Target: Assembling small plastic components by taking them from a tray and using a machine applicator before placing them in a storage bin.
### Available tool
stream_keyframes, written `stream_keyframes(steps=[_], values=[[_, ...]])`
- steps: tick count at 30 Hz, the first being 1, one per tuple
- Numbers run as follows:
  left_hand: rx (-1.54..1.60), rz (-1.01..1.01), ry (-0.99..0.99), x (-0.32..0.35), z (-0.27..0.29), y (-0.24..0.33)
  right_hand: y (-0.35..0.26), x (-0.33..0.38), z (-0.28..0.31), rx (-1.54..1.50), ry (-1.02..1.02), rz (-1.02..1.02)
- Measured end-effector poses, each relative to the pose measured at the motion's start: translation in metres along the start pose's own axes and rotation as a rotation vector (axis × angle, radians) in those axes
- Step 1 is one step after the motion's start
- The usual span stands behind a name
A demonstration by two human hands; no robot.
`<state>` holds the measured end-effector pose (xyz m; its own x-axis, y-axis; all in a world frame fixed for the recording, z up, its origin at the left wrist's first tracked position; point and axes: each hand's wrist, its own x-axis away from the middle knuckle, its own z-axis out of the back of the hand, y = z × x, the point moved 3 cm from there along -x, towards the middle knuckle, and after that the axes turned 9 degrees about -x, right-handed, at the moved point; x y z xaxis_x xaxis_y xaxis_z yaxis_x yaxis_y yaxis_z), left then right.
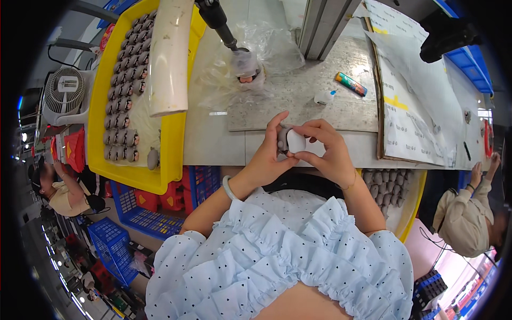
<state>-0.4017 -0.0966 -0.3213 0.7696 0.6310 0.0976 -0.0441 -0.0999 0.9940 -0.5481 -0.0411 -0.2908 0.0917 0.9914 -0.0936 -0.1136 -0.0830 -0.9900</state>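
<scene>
Both hands pinch one small grey-white part at the table edge — left hand backs it, right hand grips the white face. Keep thumbs square, pressure even — judgement.

Crumpled clear plastic bags are seen at upper centre, lying on the grey worktop. To the right, large white printed paper sheets with a yellow mark are laid on a brown cardboard backing, under a clear plastic cover. A small orange-and-green labelled tube is spotted left of the sheets.
</scene>
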Motion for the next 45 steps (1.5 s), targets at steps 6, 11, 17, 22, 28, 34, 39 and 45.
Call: stream_keyframes(steps=[6, 11, 17, 22, 28, 34, 39, 45], values=[[-0.25, -0.069, 0.024, 0.006, 0.008, -0.005, 0.013, -0.008, -0.014, -0.074, -0.006, -0.057], [0.141, -0.085, 0.109, 0.01, 0.025, 0.005, -0.004, -0.015, -0.037, 0.204, 0.004, 0.124], [0.628, 0.204, 0.33, 0.018, 0.056, -0.009, -0.091, -0.105, -0.064, 0.387, -0.132, 0.951], [0.571, 0.15, 0.216, 0.023, 0.066, 0.011, -0.22, -0.203, -0.038, 0.387, 0.047, 0.889], [0.507, -0.101, 0.266, 0.042, 0.098, 0.004, -0.102, -0.131, -0.041, 0.128, 0.424, 1.146], [0.079, -0.052, 0.49, 0.007, 0.117, 0.008, 0.037, -0.154, -0.056, 0.619, 0.297, 0.377], [0.036, -0.08, 0.562, -0.012, 0.133, 0.017, 0.031, -0.162, -0.057, 0.479, 0.135, 0.283], [-0.041, -0.133, 0.585, -0.047, 0.139, 0.011, 0.043, -0.14, -0.054, -0.228, 0.477, 0.134]])
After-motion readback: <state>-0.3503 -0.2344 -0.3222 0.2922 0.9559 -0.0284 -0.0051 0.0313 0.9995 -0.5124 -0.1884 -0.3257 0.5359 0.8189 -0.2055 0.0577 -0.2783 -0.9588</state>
